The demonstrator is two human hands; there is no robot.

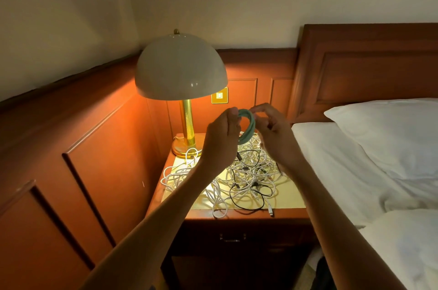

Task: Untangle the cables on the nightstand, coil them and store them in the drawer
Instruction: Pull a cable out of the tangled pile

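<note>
The left hand (221, 140) and the right hand (275, 135) are raised side by side above the tabletop (291, 200), backs toward the camera. The teal cable coil (251, 128) hangs upright between them.

Left hand: fingers curled, thumb and fingertips pinching the upper left arc of the coil. Right hand: fingers curled, fingertips gripping the upper right arc. The lower part of the coil drops between the two palms, partly hidden behind the left hand. It cannot be told whether a free end trails from the coil.

The tangle of white and black cables (248, 178) lies on the tabletop directly below both hands and spreads out under both wrists. The coil's lowest loop hangs just above the tangle; contact between them cannot be told. One white connector end (271, 212) lies at the near edge of the tabletop, below the right forearm.

The drawer (232, 238) sits under the tabletop, between and below the two forearms, closed, with its metal handle visible.

The lamp (180, 69), lit, stands beyond and to the left of the left hand. The bed (343, 159) with a pillow (391, 128) lies to the right of the right hand.
</note>
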